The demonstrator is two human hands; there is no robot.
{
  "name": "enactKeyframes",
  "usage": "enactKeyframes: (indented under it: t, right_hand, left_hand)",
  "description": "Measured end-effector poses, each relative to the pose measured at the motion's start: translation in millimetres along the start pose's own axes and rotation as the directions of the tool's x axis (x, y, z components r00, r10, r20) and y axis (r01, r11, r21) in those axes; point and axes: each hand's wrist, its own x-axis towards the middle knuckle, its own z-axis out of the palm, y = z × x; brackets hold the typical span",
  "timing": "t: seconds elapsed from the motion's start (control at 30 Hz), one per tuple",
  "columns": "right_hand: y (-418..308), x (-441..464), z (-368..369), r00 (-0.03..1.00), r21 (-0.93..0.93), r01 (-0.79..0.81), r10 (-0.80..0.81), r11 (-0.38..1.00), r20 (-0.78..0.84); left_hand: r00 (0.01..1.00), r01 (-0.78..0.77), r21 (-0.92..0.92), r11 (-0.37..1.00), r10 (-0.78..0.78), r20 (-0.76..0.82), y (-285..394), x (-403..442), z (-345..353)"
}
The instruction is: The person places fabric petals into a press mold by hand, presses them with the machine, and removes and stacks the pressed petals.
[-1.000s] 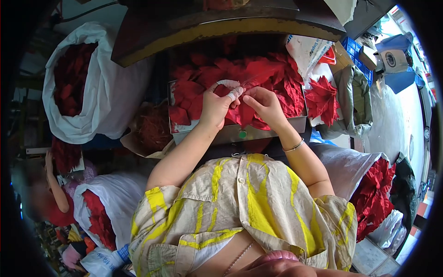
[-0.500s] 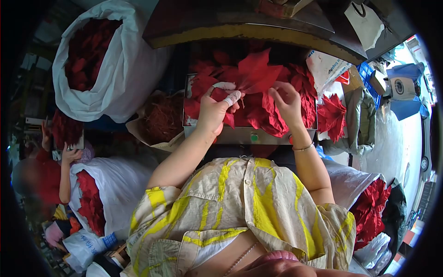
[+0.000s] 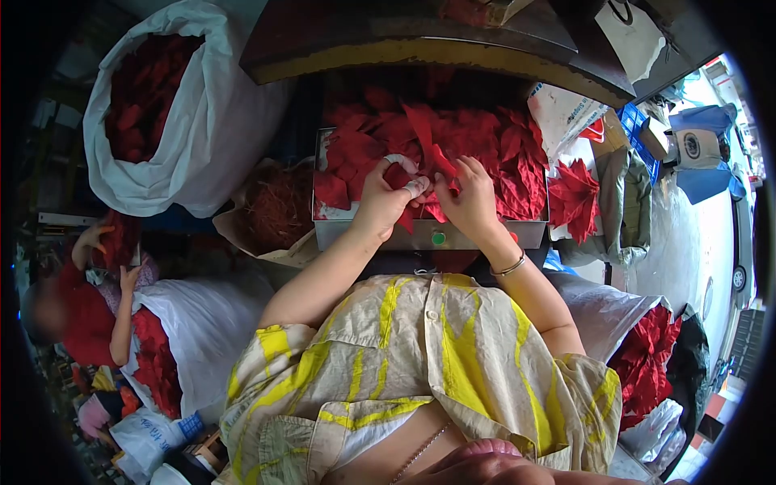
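The red fabric petals (image 3: 423,129) rise between the fingers, above the metal tray (image 3: 368,234). The left hand (image 3: 383,202), its fingers taped, is curled closed around their lower part; the right hand (image 3: 471,200) has its fingertips nearly together against them. Loose red leaves (image 3: 513,166) fill the tray; left of it sits a paper bag (image 3: 257,235).

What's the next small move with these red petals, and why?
Probably ease the curled petal flat with the right hand. It looks folded, standing up between the hands with the right fingertips close by, while the left hand is closed on red fabric beside it.
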Motion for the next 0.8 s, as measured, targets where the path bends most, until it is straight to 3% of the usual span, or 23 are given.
enactKeyframes:
  t: [0.07,0.17,0.2,0.27,0.33,0.4,0.43,0.5,0.53,0.57,0.6,0.63,0.67,0.73,0.77,0.8]
  right_hand:
    - [0.1,2.1,0.9,0.985,0.072,-0.093,0.082,0.993,0.151]
    - [5.8,0.9,3.4,0.980,0.003,-0.051,0.049,0.999,0.195]
    - [19.2,-1.5,4.7,0.993,-0.139,-0.047,0.062,0.989,0.105]
    - [57.5,-2.3,-10.6,0.950,-0.215,-0.147,0.198,0.965,0.239]
    - [68.8,1.0,-22.2,0.946,-0.348,-0.097,0.195,0.933,0.259]
    - [71.7,8.3,-31.8,0.895,-0.458,-0.108,0.287,0.882,0.342]
    - [69.7,10.1,-33.2,0.907,-0.503,-0.127,0.305,0.855,0.290]
    - [59.8,20.1,-38.4,0.921,-0.545,-0.130,0.305,0.829,0.244]
    - [50.6,25.8,-39.7,0.959,-0.276,-0.094,0.161,0.957,0.232]
    - [42.0,25.1,-38.6,0.983,0.013,-0.038,0.035,0.999,0.178]
    - [25.8,20.4,-35.6,0.915,0.361,-0.323,0.190,0.875,0.357]
    - [9.7,15.9,-32.4,0.790,0.564,-0.604,0.333,0.563,0.514]
    - [-12.9,20.0,-31.2,0.750,0.703,-0.659,0.315,0.268,0.582]
    - [-14.7,18.2,-19.6,0.806,0.655,-0.562,0.155,0.504,0.572]
    - [-11.7,14.0,-14.2,0.731,0.656,-0.670,0.154,0.346,0.665]
    - [-16.3,13.5,-15.8,0.729,0.657,-0.672,0.152,0.342,0.667]
  left_hand:
    - [1.000,-0.002,-0.026,1.000,0.002,-0.005,-3.2,0.5,-3.1]
    - [0.999,0.024,-0.093,0.995,-0.021,0.034,1.1,-2.8,-13.2]
    - [0.996,0.048,-0.133,0.990,-0.036,0.087,4.8,-4.4,-18.0]
    - [0.995,0.036,-0.123,0.992,-0.024,0.096,23.1,-11.9,-25.3]
    - [0.996,0.022,-0.114,0.993,-0.012,0.087,36.0,-19.4,-27.7]
    - [0.983,-0.181,0.147,0.972,0.178,0.035,43.2,-21.2,-28.0]
    - [0.944,-0.330,0.236,0.914,0.319,0.083,36.5,-16.2,-33.8]
    - [0.922,-0.384,0.341,0.858,0.373,0.099,33.5,-13.9,-36.8]
    - [0.905,-0.418,0.444,0.793,0.409,0.120,33.3,-15.1,-36.0]
    - [0.910,-0.406,0.446,0.798,0.395,0.124,34.1,-16.9,-31.0]
    - [0.913,-0.401,0.446,0.800,0.389,0.125,30.6,-17.3,-27.2]
    - [0.913,-0.401,0.459,0.793,0.385,0.133,27.1,-16.8,-22.6]
    - [0.912,-0.405,0.471,0.784,0.385,0.143,24.5,-15.0,-16.8]
    - [0.909,-0.407,0.419,0.812,0.403,0.102,24.8,-14.7,-3.6]
    - [0.917,-0.376,0.473,0.797,0.392,0.069,28.3,-15.9,0.1]
    - [0.924,-0.342,0.526,0.779,0.382,0.036,30.3,-17.1,0.7]
